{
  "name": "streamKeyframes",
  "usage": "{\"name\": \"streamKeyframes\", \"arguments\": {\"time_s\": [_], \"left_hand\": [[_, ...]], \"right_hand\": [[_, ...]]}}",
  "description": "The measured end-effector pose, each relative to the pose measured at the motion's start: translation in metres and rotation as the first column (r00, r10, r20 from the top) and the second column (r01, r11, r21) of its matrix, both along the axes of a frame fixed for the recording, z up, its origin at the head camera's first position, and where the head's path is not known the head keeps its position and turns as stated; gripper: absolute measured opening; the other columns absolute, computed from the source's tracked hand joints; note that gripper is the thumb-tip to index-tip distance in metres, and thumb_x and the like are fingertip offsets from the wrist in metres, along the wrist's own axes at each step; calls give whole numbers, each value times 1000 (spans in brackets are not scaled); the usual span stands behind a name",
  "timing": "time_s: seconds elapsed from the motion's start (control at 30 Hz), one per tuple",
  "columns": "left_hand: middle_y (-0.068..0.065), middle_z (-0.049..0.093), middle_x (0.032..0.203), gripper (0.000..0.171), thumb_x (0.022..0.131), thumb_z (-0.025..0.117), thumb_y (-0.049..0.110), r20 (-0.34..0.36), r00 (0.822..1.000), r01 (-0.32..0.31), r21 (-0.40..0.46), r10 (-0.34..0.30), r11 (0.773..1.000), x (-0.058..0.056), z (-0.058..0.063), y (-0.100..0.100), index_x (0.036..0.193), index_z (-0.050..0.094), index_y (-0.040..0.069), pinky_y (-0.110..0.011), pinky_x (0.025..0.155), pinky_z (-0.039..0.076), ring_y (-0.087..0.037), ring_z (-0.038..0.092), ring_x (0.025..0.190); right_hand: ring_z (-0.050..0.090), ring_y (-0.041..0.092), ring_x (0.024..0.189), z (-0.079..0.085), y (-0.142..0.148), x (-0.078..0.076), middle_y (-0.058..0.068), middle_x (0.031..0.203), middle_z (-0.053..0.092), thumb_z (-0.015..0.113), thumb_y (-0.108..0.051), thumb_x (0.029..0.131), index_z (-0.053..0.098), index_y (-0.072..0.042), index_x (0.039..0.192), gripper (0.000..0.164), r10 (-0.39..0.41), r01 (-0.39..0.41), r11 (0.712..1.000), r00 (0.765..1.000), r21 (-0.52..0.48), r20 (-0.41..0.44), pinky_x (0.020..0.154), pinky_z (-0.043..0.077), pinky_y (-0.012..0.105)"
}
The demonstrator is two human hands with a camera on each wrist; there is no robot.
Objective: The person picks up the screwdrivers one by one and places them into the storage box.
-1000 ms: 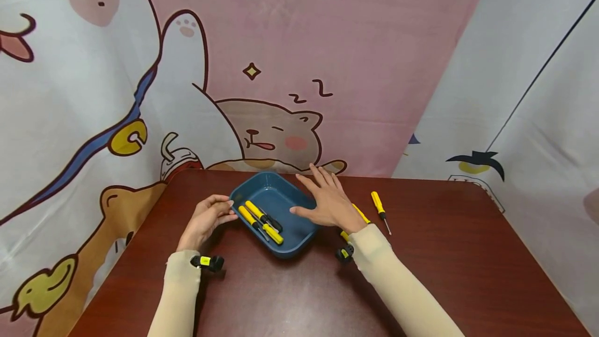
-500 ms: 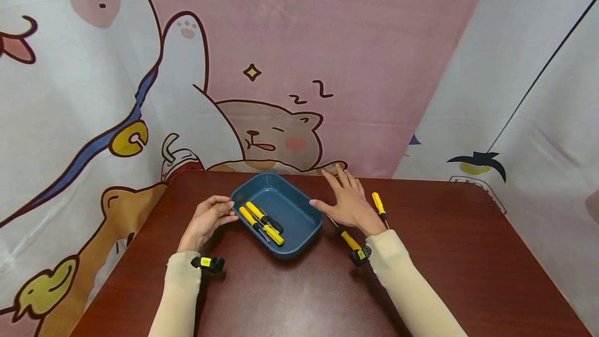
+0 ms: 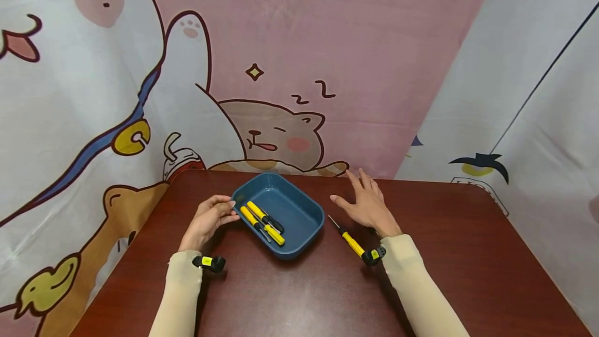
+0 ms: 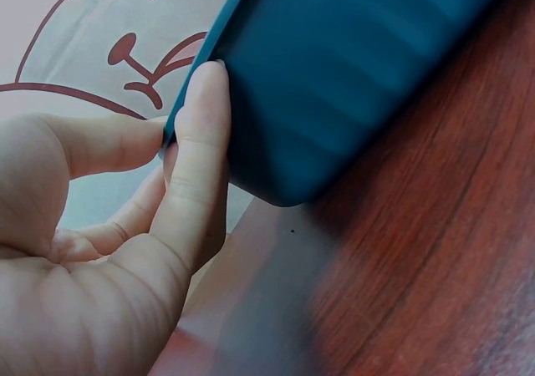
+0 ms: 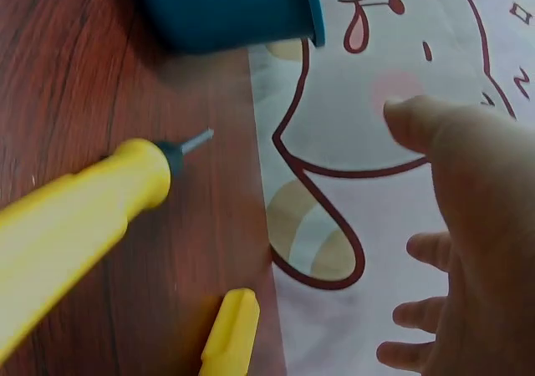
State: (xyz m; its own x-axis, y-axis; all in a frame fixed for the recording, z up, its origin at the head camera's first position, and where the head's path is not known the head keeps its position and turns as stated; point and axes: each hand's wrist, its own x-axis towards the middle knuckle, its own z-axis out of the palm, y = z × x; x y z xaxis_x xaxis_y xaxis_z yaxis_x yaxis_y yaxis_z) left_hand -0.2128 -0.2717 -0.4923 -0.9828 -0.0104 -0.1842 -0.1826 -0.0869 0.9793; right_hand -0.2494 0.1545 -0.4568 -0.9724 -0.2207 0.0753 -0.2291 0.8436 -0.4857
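Observation:
My left hand [image 3: 206,222] pinches the left rim of a blue rectangular tray [image 3: 299,217] between thumb and fingers; the left wrist view shows the tray's ribbed outer wall [image 4: 334,75] close by. Inside, toward the left side, lie several yellow-and-black screwdrivers [image 3: 274,234]. My right hand [image 3: 369,209] is over the table right of the tray, fingers spread and holding nothing. Just below it lies a yellow-handled screwdriver [image 3: 353,244], its tip toward the tray and its handle end partly behind the wrist camera. Another yellow handle [image 5: 230,334] shows in the right wrist view; the right hand hides it from the head view.
The dark red-brown wooden table [image 3: 290,300] reaches back to a cartoon-printed cloth [image 3: 374,66]. Small cameras are strapped at both wrists, the left camera [image 3: 212,263] beside a cream sleeve [image 3: 180,290].
My right hand has moved from above the tray to the right, uncovering the near screwdriver and covering the far one. The left hand keeps its grip, and the tray has hardly shifted.

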Motion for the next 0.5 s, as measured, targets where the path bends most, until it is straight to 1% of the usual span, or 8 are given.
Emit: {"name": "streamKeyframes", "arguments": {"time_s": [0.23,0.4,0.5], "left_hand": [[-10,61,98,41,102,61,9,3,1000,1,-11,-1,1000,0,2,0,135,44,-8,-34,84,65,-16,66,82],[-11,63,97,39,102,61,9,2,1000,-4,-3,4,1000,-1,0,1,134,44,-8,-35,84,65,-16,66,81],[-11,62,97,39,102,61,8,5,1000,-11,2,11,1000,-1,-1,0,133,44,-8,-34,83,65,-16,66,81]], "right_hand": [[13,51,153,-8,18,-5,23,171,8,55,-65,96,15,-15,165,94,-68,68,998,997,-13,22,121,16,76],[14,53,152,-15,29,-8,26,169,10,54,-61,98,14,-13,165,91,-119,120,993,991,-19,59,118,17,79],[14,55,151,-19,35,-9,28,168,11,54,-58,99,15,-10,165,90,-137,138,990,988,-13,74,117,18,80]]}}
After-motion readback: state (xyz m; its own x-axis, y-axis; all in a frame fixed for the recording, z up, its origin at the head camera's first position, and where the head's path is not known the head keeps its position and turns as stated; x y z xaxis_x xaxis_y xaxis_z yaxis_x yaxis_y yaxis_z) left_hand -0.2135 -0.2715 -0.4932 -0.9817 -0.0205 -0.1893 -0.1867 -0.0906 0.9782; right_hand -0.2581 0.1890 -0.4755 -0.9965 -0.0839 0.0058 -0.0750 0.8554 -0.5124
